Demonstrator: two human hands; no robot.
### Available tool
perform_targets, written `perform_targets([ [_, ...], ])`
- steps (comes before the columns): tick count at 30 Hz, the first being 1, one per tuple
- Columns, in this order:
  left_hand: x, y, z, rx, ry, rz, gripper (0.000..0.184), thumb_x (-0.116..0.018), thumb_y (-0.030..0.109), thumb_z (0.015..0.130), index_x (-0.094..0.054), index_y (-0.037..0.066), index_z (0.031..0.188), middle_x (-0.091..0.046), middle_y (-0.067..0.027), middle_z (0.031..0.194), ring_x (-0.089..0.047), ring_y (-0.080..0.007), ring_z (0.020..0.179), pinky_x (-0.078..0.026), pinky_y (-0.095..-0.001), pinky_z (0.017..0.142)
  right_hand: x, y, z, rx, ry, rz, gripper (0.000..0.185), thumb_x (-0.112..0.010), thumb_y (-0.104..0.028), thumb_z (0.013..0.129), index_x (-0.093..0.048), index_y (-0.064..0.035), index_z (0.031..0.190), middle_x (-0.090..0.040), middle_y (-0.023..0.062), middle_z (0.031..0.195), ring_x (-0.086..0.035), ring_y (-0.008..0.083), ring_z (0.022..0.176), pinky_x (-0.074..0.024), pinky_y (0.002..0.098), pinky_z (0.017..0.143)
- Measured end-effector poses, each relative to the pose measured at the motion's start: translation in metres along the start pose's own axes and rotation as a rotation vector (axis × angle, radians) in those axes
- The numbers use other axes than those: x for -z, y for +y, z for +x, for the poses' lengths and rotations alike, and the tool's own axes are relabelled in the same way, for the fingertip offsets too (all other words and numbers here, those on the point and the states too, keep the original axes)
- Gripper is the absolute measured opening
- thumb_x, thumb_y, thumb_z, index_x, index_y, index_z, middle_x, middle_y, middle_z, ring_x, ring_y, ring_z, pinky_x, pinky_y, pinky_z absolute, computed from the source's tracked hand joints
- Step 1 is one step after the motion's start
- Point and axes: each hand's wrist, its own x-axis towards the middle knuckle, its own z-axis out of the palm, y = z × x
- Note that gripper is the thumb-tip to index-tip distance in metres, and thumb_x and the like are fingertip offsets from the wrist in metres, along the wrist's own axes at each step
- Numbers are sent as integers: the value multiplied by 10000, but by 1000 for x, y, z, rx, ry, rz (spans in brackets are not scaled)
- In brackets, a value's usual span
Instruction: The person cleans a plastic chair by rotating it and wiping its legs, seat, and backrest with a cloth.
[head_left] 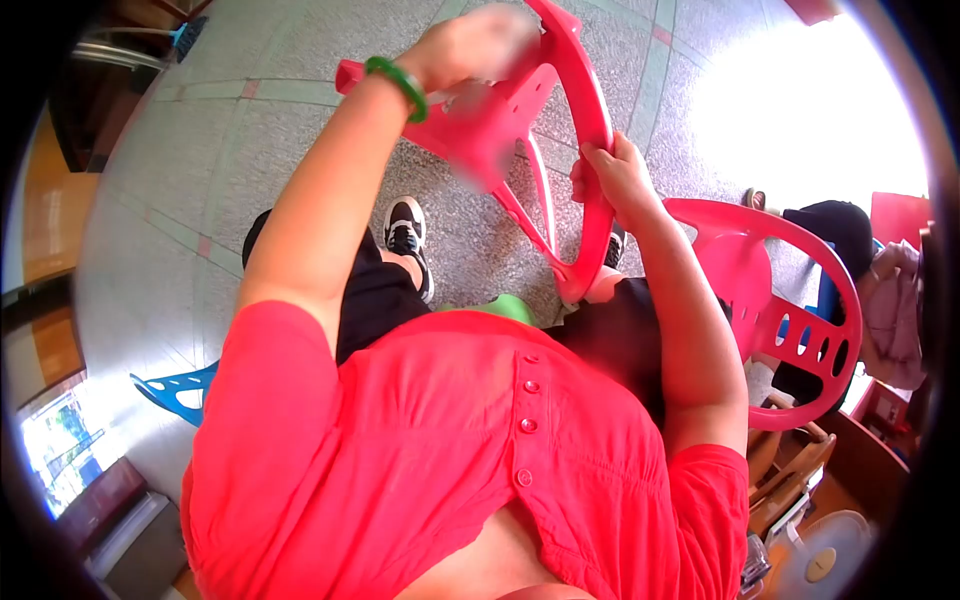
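Right hand (622,180) grasps a pink plastic chair (515,110) by its rail (586,95); left of those fingers, the left hand (475,48) — blurred, grip unclear.

Blur covers the fingers of your left grip (478,45), so you can't tell how they meet the pink plastic frame (592,110), whose top end runs out of view. Behind its rail, you lose some fingers of your right grip (627,180) and most of your right shoe (616,245). Your red shirt (430,400) hides much of the blue plastic piece (165,388) and a green thing (508,308). Glare swallows the floor (300,150) at upper right.
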Motion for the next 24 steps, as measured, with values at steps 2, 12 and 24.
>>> perform_targets([
  [2, -24, -3, 26, -90, 138, 611, 512, -429, 84, 840, -395, 42, 1350, -567, -174, 1195, -572, -241, 1051, -453, -359, 922, -2, 2, 4, 5, 5, -13, 120, -470, -126, 921, -436, -14, 944, -563, 92, 672, -552, 177, 504, -475, 317, 467],
  [12, -55, -24, 23, -218, 94, 1514, 550, -569, 135, 772, -412, 94, 1297, -518, -49, 1252, -497, -274, 1065, -465, -359, 907, -6, 4, 6, -20, 52, -14, 108, -479, -96, 902, -457, 0, 946, -563, 93, 654, -564, 179, 487, -493, 322, 437],
  [24, -50, -124, -50, -283, 23, 1234, 310, -552, 50, 735, -642, 128, 1022, -613, -82, 944, -587, -228, 883, -473, -380, 753, -19, -16, 4, 23, 35, 14, 129, -490, -107, 881, -470, 4, 943, -559, 85, 642, -558, 175, 501, -491, 320, 464],
])
